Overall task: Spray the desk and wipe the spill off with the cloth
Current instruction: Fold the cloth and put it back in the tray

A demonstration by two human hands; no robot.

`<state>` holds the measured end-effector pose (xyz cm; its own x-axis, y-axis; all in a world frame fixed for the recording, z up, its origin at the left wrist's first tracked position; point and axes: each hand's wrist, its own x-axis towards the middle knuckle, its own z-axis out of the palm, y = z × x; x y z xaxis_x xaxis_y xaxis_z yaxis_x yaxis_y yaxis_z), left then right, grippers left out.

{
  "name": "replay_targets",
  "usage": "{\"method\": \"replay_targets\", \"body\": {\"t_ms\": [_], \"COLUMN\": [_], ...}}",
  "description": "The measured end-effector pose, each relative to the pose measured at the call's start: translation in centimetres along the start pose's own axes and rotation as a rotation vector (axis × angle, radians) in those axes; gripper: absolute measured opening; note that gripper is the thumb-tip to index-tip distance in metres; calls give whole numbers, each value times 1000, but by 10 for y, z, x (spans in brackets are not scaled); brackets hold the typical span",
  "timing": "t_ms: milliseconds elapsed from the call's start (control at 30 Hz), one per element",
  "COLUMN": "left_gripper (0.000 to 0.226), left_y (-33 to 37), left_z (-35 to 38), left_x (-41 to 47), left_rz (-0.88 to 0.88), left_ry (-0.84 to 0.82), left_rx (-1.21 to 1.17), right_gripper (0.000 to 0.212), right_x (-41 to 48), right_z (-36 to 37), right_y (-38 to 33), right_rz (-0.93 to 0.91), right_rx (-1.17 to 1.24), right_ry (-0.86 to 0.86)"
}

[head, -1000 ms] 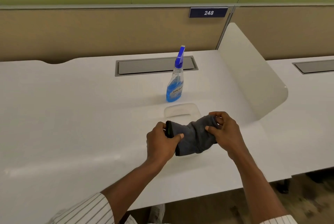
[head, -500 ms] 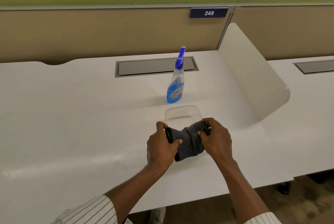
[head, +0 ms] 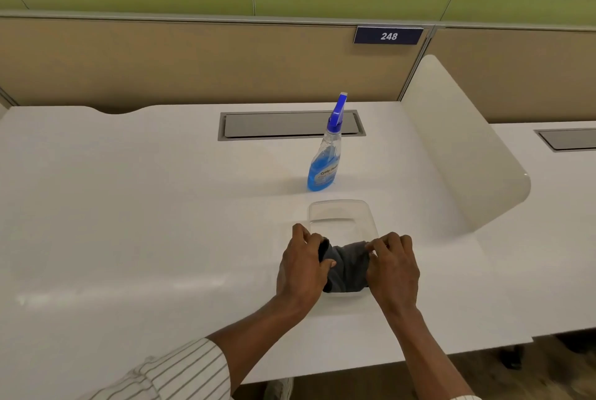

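Note:
A dark grey cloth (head: pixel 346 266) is bunched between my two hands over the near end of a clear plastic tray (head: pixel 342 212) on the white desk (head: pixel 145 222). My left hand (head: pixel 301 267) grips the cloth's left end and my right hand (head: pixel 392 267) grips its right end. A spray bottle (head: pixel 325 161) with blue liquid and a blue trigger head stands upright behind the tray, apart from both hands. I cannot make out a spill on the desk.
A grey cable hatch (head: pixel 290 125) is set into the desk behind the bottle. A cream divider panel (head: pixel 461 148) rises at the right, with a second desk (head: pixel 554 206) beyond it. A tan partition (head: pixel 193 64) closes the back.
My hands have come closer together, bunching the cloth into a shorter bundle, and have shifted slightly toward the tray. The bottle has not moved.

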<state>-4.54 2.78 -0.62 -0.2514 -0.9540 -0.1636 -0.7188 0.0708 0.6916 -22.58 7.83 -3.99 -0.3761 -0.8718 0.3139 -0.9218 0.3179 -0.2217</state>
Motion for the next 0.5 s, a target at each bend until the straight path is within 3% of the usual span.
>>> {"method": "replay_targets", "body": {"t_ms": [500], "left_gripper": [58], "left_y": [-7], "left_z": [4], "left_x": [-7], "left_rz": [-156], "left_ry": [109], "left_rx": [12], "right_gripper": [17], "right_x": [5], "right_z": [-1], "right_y": [5], "right_rz": [11], "right_rx": [118], "right_ry": [6]}}
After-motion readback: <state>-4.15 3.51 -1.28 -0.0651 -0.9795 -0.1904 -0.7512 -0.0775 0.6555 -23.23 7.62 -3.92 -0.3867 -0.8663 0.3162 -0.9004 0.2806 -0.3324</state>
